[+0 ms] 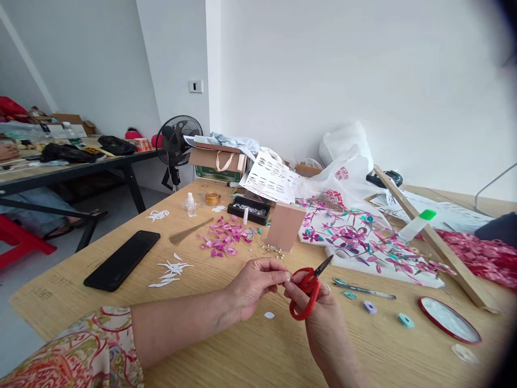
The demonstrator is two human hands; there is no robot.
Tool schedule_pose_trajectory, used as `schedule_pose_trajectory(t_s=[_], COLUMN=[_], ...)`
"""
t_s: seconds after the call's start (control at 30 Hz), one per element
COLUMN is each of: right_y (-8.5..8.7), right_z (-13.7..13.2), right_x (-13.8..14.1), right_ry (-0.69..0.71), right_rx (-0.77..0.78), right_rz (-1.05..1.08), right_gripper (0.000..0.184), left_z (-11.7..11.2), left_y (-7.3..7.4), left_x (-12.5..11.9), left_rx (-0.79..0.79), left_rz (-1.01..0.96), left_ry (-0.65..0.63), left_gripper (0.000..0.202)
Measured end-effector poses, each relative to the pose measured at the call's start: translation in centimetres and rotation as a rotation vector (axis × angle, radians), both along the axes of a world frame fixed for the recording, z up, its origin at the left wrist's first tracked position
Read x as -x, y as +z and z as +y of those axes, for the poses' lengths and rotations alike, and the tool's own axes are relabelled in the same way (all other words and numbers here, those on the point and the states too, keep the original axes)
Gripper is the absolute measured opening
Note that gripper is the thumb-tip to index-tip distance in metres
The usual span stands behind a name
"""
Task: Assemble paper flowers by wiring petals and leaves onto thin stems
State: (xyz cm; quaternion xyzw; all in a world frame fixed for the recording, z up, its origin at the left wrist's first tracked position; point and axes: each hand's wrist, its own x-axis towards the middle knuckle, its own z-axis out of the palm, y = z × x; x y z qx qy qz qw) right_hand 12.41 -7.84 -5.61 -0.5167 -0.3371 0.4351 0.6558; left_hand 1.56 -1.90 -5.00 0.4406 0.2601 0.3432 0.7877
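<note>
My left hand (258, 283) is closed in a pinch, its fingertips meeting those of my right hand. A tiny pale bit shows between them, too small to name. My right hand (319, 307) is wrapped round red-handled scissors (309, 296), whose dark blades point up and to the right. Below the hands lies a white oval piece (269, 315). Pink petals (224, 237) are scattered beyond my left hand, and white petal-shaped cut-outs (169, 272) lie to its left. A small wooden board (286, 226) stands upright just behind the hands.
Left lies a black phone (123, 260); farther back stand a clear bottle (191, 206) and a black tray (249, 210). Pink and teal flower sprays (355, 231) rest on white foam at right, beside a wooden bar (440, 242), a pen (365, 290), ribbon rolls (405, 320) and a red-rimmed oval (449, 320).
</note>
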Motion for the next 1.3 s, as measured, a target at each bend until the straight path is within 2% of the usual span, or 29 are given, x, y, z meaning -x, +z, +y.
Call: schedule_pose_trajectory(t_s=[0.2,0.4,0.67,0.97,1.2,1.3], right_y=[0.3,0.4,0.3,-0.1,0.4,0.8], right_z=[0.0,0.2,0.1,0.2,0.0,-0.2], right_x=[-0.5,-0.4,-0.1,0.0,0.5,0.5], right_ry=[-0.011,0.042,0.047,0.071,0.088,0.094], right_rx=[-0.003,0.014,0.034,0.029,0.026,0.051], right_rz=[-0.134,-0.185,-0.24,-0.238,-0.289,-0.378], right_gripper=[0.021,0.024,0.026,0.027,0.027,0.026], left_z=[0.4,0.6,0.3,-0.1,-0.4,-0.3], left_y=[0.7,0.1,0.3,-0.2,-0.3,-0.1], left_x=[0.5,0.9,1.4,1.7,2.1,2.4], left_rx=[-0.097,-0.274,-0.247,-0.206,-0.198,-0.183], left_rz=[0.008,0.211,0.223,0.181,0.201,0.18], left_ry=[-0.061,-0.049,0.0,0.025,0.032,0.063], left_gripper=[0.024,0.027,0.02,0.021,0.018,0.016])
